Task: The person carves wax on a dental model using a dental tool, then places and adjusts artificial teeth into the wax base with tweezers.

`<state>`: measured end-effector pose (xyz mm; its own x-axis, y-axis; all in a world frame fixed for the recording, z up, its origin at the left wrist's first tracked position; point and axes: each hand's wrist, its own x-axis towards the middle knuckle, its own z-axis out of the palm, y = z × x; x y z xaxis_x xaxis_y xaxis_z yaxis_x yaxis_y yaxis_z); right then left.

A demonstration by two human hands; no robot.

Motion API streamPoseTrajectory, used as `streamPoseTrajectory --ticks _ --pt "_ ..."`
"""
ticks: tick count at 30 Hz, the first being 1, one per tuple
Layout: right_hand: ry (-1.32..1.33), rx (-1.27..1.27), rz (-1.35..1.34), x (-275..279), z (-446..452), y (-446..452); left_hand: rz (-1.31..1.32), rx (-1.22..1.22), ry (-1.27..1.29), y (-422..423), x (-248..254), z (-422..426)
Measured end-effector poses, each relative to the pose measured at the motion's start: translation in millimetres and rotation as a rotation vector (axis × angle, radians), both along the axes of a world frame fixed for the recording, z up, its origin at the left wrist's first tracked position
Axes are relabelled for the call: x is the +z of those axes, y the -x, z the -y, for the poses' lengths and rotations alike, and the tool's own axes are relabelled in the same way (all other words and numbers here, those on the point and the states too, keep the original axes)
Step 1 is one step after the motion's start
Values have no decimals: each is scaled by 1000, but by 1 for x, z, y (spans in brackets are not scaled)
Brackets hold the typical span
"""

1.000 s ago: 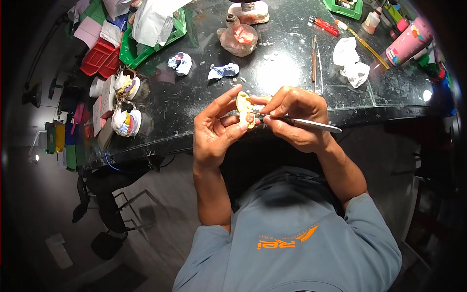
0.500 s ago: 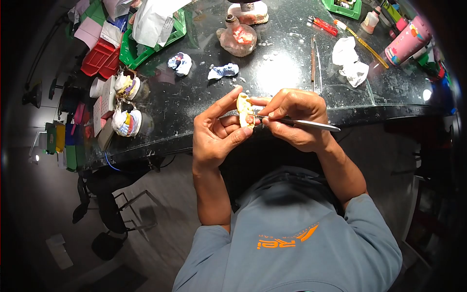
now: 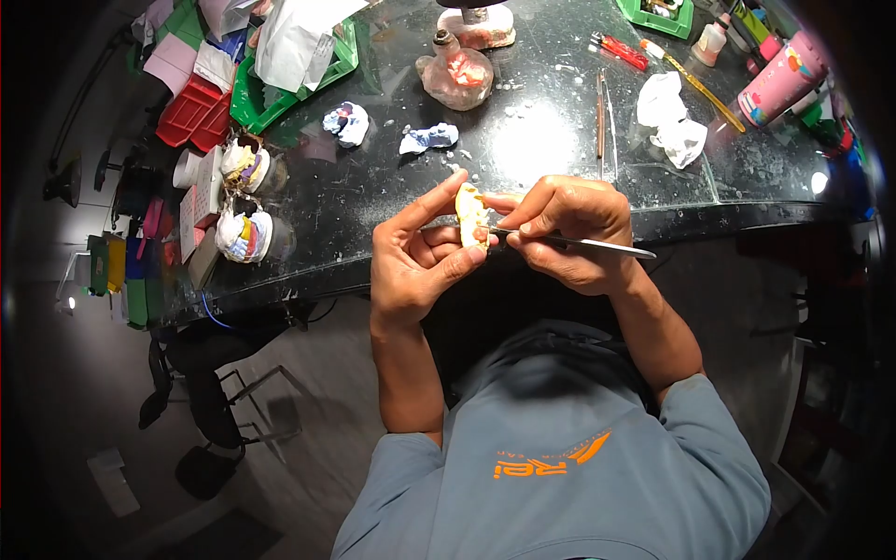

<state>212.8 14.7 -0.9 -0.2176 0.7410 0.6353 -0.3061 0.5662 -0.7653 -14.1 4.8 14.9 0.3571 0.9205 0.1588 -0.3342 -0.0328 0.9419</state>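
Note:
Between its thumb and fingers, my left hand holds a small pale yellow piece with an uneven surface, upright above the table's front edge. My right hand pinches a slim metal tool. The tool's thin tip reaches the right side of the yellow piece, and its flat, rounded end points right. Beyond my hands, a blue-white lump and a second blue-white lump lie on the black table.
A glass bottle stands at the back. Two dental models sit at the left near a red tray and a green tray. At the right are crumpled tissue, thin tools and a pink bottle.
The yellow piece has turned slightly in my left hand. My right hand and the tool have shifted a little downward, with the tip still at the piece.

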Motion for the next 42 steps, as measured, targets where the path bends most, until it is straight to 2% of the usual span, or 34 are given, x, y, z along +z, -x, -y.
streamPoseTrajectory --ticks 19,25,28,37,40,42 --pt "-80 44 -20 1 -3 -3 -14 11 42 2 1 2" --pt "14 -9 16 -1 0 -3 -10 9 6 1 -4 1" --pt "-1 2 16 -3 -1 -3 -67 51 23 0 0 3" --pt "-87 29 19 0 -3 -4 4 24 20 0 -2 3" --pt "-79 40 5 0 -3 -4 0 21 -17 0 -4 2" --pt "31 47 -58 -3 0 -3 -25 44 -65 -3 -4 3"
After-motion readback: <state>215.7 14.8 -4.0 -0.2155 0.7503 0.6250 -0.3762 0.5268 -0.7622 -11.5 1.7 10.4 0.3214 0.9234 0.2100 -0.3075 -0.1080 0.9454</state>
